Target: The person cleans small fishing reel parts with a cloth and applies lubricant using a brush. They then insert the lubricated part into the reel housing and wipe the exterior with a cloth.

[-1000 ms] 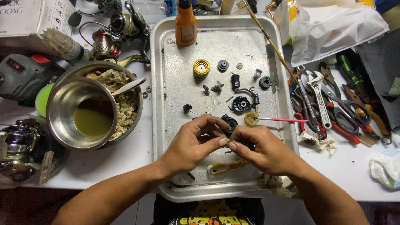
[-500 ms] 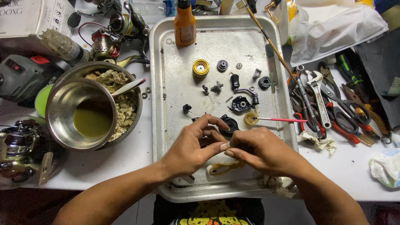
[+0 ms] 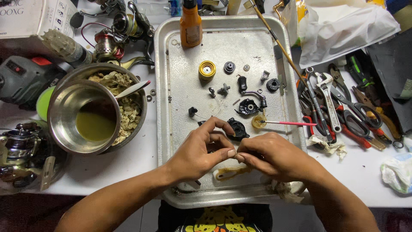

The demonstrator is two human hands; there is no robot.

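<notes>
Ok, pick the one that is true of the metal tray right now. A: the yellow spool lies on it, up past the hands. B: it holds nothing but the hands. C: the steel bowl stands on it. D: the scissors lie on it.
A: the yellow spool lies on the metal tray among small dark parts, beyond the left hand and right hand; scissors and steel bowl sit off it.
</notes>
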